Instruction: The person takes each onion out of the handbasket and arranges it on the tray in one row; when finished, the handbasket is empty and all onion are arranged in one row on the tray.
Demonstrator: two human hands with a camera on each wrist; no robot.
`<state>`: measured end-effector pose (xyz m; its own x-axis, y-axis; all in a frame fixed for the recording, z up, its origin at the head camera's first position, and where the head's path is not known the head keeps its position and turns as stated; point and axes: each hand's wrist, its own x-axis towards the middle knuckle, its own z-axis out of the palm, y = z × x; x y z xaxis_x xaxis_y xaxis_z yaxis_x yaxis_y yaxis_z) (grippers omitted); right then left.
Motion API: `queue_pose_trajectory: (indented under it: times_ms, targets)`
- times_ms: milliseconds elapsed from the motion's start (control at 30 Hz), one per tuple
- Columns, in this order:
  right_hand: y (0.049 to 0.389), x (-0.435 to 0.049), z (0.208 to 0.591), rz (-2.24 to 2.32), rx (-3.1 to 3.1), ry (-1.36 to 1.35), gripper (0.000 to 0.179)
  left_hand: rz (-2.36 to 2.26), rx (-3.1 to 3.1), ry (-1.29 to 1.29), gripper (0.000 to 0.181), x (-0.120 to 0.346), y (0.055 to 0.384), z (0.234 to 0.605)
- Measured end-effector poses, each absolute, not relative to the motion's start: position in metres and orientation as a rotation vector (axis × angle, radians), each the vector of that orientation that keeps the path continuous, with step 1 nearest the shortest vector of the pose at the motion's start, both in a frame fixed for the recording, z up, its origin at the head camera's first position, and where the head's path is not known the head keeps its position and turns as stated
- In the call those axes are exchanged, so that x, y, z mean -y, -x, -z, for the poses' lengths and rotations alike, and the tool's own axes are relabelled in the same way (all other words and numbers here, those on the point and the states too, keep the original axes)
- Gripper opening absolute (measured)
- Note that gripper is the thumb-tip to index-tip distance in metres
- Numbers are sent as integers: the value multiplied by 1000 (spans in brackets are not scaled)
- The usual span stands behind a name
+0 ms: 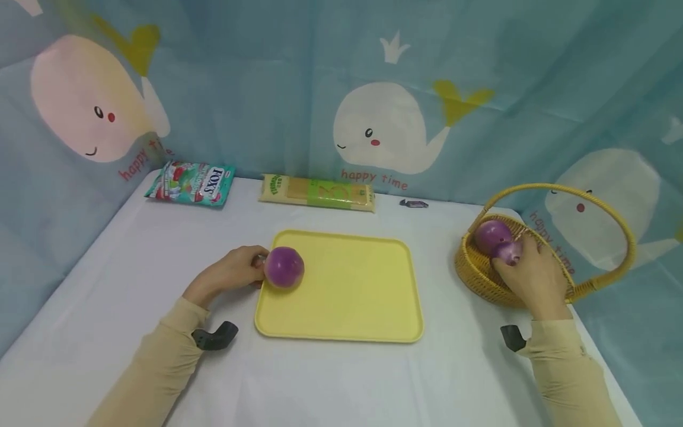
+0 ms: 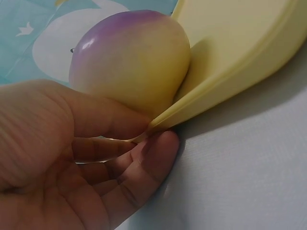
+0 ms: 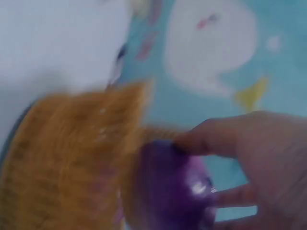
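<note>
At far left we see a teal snack bag (image 1: 192, 183) near the curtain, then our left hand (image 1: 237, 267), thumb and fingers pinching the left rim of a yellow tray (image 1: 352, 284), with a purple-and-yellow ball (image 1: 284, 268) sitting on the tray just beside them. Behind the tray we have a long packet (image 1: 318, 193) and, farther right, a small wrapped sweet (image 1: 414, 203). At right, our right hand (image 1: 536, 279) grips a glossy purple ball (image 1: 507, 253) beside another purple ball (image 1: 492, 237) lying in the wicker basket (image 1: 482, 287), though we cannot tell whether the gripped one is lifted.
</note>
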<state>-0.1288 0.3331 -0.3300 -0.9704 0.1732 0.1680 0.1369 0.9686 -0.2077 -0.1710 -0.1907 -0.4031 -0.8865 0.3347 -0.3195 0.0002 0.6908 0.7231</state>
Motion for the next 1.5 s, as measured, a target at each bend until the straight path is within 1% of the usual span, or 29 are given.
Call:
queue_pose_trajectory:
  times_ms: [67,200,267,400,467,567,800,1000,1300,1400,1500]
  targets:
    - [126,-312,321,-352,2822,133,71,-1050,-2482,-265,50,192,172,399]
    - [132,-249,316,-432,2749,-197,69,-1061,-2493,-256,50,197,169,396]
    - [138,-217,327,-428,2787,-373,71,-1070,-2495,-262,51,200,166,397]
    - [145,-164,362,-390,2826,-652,75,-1093,-2485,-279,50,201,161,404]
    - [144,-147,378,-370,2821,-728,74,-1106,-2477,-284,50,198,160,406]
    - [142,-129,391,-372,2796,-798,71,-1119,-2474,-292,50,193,162,408]
    - [141,-92,391,-320,2855,-889,71,-1106,-2462,-266,50,188,163,408]
    - [142,-76,389,-252,2844,-928,73,-1115,-2460,-280,49,187,164,409]
    - [145,-81,387,-286,2876,-862,78,-1109,-2468,-275,50,187,164,407]
    - [146,-95,378,-316,2896,-787,72,-1108,-2465,-286,50,188,165,405]
    - [149,-127,360,-337,2861,-668,60,-1094,-2468,-299,50,188,167,402]
